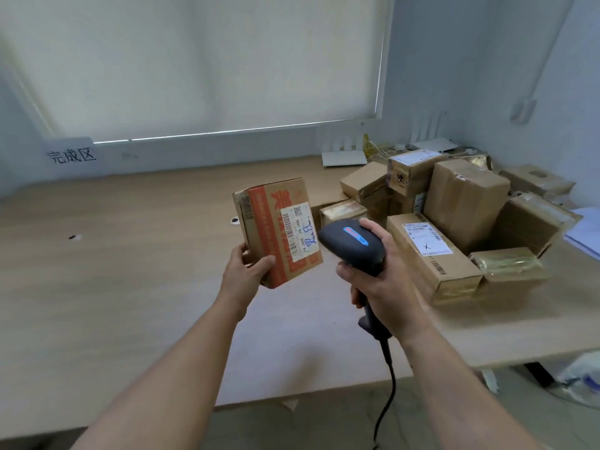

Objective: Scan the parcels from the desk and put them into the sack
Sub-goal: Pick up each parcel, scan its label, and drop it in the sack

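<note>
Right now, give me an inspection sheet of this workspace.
Surface: wooden desk, pale, two small dark marks on it.
Job's things: box held up, label facing scanner; parcel pile at desk's right; sack not seen.
Clutter: white routers and yellow wires by the wall; papers at far right.
Grips: left hand holds box; right hand holds scanner.
Cables: black scanner cable hangs below the handle.
Surroundings: blind drawn; wall sign.

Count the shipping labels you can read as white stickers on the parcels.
3 clear ones: on the held box in the left hand, on the long box beside the scanner, and atop a rear box. More may be hidden in the pile.
</note>
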The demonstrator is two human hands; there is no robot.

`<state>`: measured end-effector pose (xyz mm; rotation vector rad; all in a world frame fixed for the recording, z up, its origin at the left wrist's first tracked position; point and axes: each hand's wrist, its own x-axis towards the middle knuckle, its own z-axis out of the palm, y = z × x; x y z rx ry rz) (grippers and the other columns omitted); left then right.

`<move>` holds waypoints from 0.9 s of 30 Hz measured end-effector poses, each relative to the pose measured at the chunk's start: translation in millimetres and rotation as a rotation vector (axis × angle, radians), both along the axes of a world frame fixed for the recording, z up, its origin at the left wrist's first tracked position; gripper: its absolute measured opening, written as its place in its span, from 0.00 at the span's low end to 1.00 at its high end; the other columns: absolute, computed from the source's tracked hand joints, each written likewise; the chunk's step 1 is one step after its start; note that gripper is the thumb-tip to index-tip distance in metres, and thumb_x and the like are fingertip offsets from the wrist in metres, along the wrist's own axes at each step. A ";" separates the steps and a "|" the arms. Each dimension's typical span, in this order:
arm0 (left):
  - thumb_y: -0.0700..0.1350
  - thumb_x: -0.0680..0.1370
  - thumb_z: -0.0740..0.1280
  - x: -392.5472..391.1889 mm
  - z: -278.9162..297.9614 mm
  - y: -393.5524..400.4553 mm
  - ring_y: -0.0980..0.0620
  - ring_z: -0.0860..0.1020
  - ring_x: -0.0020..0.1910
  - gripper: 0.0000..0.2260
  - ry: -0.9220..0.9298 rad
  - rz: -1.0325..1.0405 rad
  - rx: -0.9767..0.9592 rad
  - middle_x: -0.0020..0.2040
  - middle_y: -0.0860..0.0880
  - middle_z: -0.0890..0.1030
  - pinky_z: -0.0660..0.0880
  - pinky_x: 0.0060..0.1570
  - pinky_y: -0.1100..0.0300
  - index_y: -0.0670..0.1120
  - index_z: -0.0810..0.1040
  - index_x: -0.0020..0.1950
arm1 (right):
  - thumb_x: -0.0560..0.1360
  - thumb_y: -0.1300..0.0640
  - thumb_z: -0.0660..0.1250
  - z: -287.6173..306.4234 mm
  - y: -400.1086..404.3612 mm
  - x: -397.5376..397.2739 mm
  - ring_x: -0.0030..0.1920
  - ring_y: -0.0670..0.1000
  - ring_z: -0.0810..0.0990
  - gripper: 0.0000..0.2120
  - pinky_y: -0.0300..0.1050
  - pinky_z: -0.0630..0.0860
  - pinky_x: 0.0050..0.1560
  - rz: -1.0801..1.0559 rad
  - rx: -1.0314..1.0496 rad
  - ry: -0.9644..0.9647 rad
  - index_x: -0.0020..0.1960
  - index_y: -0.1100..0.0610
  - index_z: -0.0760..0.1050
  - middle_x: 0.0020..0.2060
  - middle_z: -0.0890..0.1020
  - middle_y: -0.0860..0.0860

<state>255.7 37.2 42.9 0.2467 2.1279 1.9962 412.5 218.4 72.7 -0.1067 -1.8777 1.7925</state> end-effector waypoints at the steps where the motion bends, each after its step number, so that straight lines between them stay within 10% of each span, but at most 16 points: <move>1: 0.43 0.76 0.70 -0.9 0.6 -10.6 0.48 0.80 0.53 0.22 0.002 0.006 0.016 0.57 0.49 0.79 0.78 0.52 0.50 0.48 0.67 0.68 | 0.73 0.69 0.72 0.1 -8.0 -2.1 0.27 0.55 0.73 0.34 0.43 0.73 0.26 0.029 -0.006 -0.012 0.67 0.38 0.69 0.57 0.77 0.55; 13: 0.44 0.78 0.68 -39.3 50.4 -157.8 0.53 0.79 0.54 0.24 0.154 0.018 -0.138 0.60 0.51 0.78 0.75 0.45 0.70 0.47 0.68 0.73 | 0.64 0.61 0.74 5.1 -122.3 -25.9 0.27 0.53 0.74 0.34 0.44 0.73 0.26 0.236 0.056 -0.151 0.61 0.30 0.71 0.53 0.79 0.51; 27: 0.46 0.77 0.69 -86.7 78.9 -276.9 0.60 0.80 0.47 0.24 0.205 -0.141 -0.383 0.53 0.52 0.80 0.73 0.45 0.68 0.50 0.70 0.72 | 0.65 0.58 0.75 -3.4 -237.0 -48.9 0.26 0.46 0.76 0.35 0.44 0.75 0.27 0.305 0.129 -0.146 0.63 0.31 0.70 0.58 0.77 0.51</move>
